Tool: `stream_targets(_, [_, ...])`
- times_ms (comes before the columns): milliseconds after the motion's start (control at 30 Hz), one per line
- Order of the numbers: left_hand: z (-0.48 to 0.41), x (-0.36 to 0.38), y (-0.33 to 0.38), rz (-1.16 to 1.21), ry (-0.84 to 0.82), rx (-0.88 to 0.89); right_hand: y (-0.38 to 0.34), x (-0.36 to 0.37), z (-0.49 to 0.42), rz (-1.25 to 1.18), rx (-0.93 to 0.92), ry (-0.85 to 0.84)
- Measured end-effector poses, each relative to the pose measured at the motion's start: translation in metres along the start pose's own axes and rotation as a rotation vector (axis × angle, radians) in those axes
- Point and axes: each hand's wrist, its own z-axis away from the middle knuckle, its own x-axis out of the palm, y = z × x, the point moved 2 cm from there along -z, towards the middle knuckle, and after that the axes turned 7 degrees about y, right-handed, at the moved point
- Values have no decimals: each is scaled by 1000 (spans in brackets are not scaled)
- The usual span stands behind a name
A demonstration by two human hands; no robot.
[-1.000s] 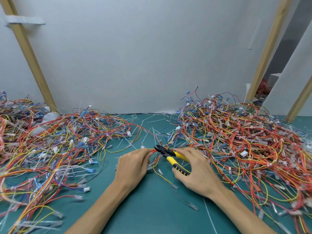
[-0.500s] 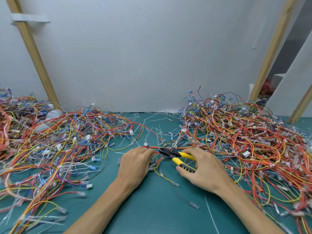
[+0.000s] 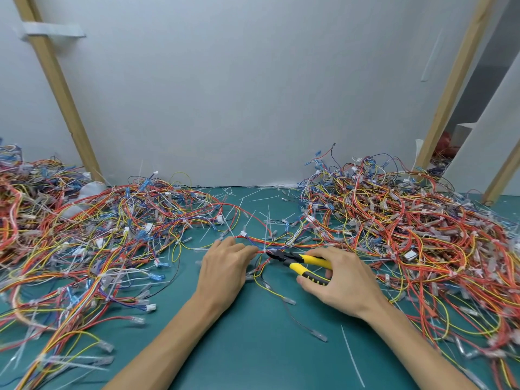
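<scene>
My right hand (image 3: 342,280) grips yellow-and-black cutters (image 3: 301,261), thumb under one handle, fingers over the other. Their black jaws point left and touch a white cable tie on a wire bundle (image 3: 281,244) of red, yellow and blue strands. My left hand (image 3: 223,266) pinches that bundle just left of the jaws, palm down on the green mat (image 3: 253,347). The bundle stretches between the two wire piles.
A large tangle of wires (image 3: 92,249) covers the left of the mat and another heap (image 3: 416,237) fills the right. Cut white cable ties (image 3: 353,358) and loose terminal leads (image 3: 309,327) lie near my arms. A white wall with wooden struts (image 3: 59,85) stands behind.
The cutter jaws have slid closer to my left fingertips and reached the tie on the bundle. The view has tilted up slightly; both hands stay in place.
</scene>
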Motion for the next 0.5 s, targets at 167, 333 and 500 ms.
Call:
stream_targets(167, [-2, -1, 0, -23, 24, 61, 2, 1, -2, -70, 11, -9])
stream_targets(333, [-2, 1, -1, -74, 20, 137, 4, 2, -2, -145, 11, -27])
stream_targets(500, [-1, 2, -2, -116, 6, 161, 5, 4, -3, -180, -5, -18])
